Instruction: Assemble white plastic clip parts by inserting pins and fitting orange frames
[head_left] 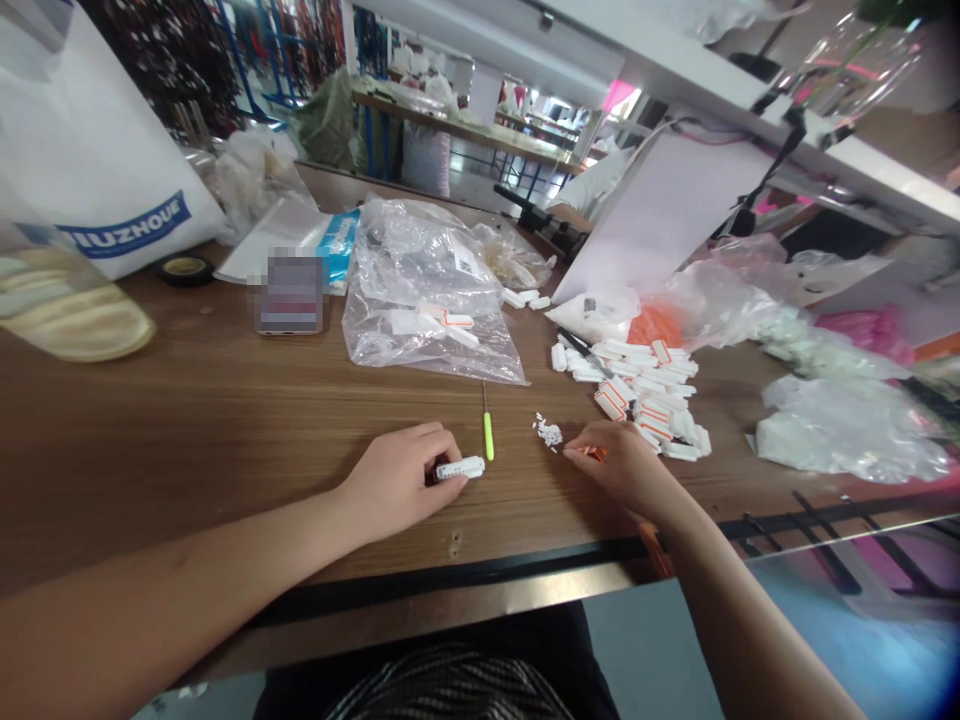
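Sideways white strip (459, 467) in left hand (397, 482)

The table (187, 400) is wood-toned with a black-trimmed edge. At its far left stands a white tote bag (97, 150) with blue lettering, beside 1 roll of tape (185, 268). A pixelated rectangular item (290, 295) lies against a blue-and-white carton (341, 245). 1 clear polythene bag (427, 300) lies flat, holding white pieces. A pale upright sheet (660, 210) leans at the far right, near loose polythene (847, 430) and pink plastic (862, 335). Beyond stands a second table (457, 125) on a blue metal frame.
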